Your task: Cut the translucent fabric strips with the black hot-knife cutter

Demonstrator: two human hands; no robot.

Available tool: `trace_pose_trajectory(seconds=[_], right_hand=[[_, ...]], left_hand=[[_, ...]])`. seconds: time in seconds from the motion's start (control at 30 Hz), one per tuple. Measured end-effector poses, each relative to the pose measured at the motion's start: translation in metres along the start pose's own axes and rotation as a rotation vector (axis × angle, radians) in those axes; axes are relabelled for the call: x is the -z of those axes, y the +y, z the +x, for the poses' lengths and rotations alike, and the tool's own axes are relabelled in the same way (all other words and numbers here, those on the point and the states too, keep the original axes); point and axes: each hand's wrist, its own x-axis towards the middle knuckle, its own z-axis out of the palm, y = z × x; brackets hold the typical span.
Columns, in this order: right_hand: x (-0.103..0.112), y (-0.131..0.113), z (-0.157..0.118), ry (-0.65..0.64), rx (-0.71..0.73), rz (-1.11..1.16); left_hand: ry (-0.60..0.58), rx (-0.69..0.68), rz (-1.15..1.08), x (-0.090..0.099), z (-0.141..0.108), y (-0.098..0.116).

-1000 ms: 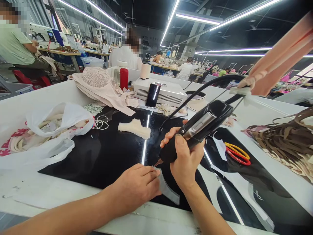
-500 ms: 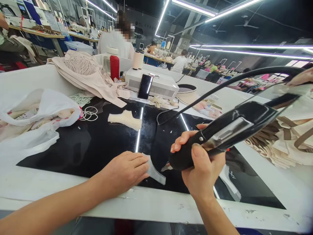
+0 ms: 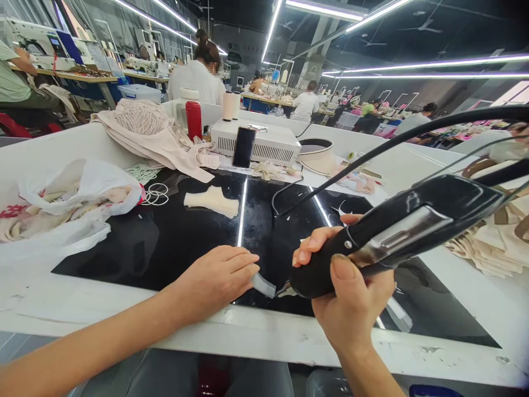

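My right hand [image 3: 351, 292] is wrapped round a black handheld tool [image 3: 392, 231] with a metal lever and a thick cable. The tool's small metal tip [image 3: 286, 289] is at the right end of a translucent curved strip [image 3: 264, 285]. Over the strip's left part lies my left hand [image 3: 219, 278], palm down, its fingers together and pressing the strip on a glossy black sheet [image 3: 136, 242]. Farther back on the sheet rests a cream fabric piece [image 3: 211, 202]. More translucent strips [image 3: 399, 315] are at the right, partly behind my right wrist.
A white plastic bag [image 3: 78, 193] with fabric scraps sits left. Behind are beige bras [image 3: 144, 129], a red bottle [image 3: 193, 119], a phone [image 3: 244, 146], a white box [image 3: 273, 144] and a visor [image 3: 316, 155]. Stacked fabric [image 3: 491, 248] lies right. People sit at machines beyond.
The tool tip has come to the strip's right end. My left hand has shifted slightly right and covers more of the strip. The camera view has shifted a little.
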Motion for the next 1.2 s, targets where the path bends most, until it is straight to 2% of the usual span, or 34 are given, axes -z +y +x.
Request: trace_pose_trajectory(seconds=[0.2, 0.47, 1.2], right_hand=[[0.000, 0.001, -0.002, 0.003, -0.001, 0.022], [0.003, 0.000, 0.000, 0.041, 0.016, -0.016], [-0.003, 0.009, 0.001, 0.053, -0.003, -0.037]], left_hand=[[-0.078, 0.058, -0.150, -0.005, 0.017, 0.012], [-0.073, 0.116, -0.304, -0.017, 0.015, 0.014], [-0.032, 0.081, -0.302, -0.014, 0.012, 0.016]])
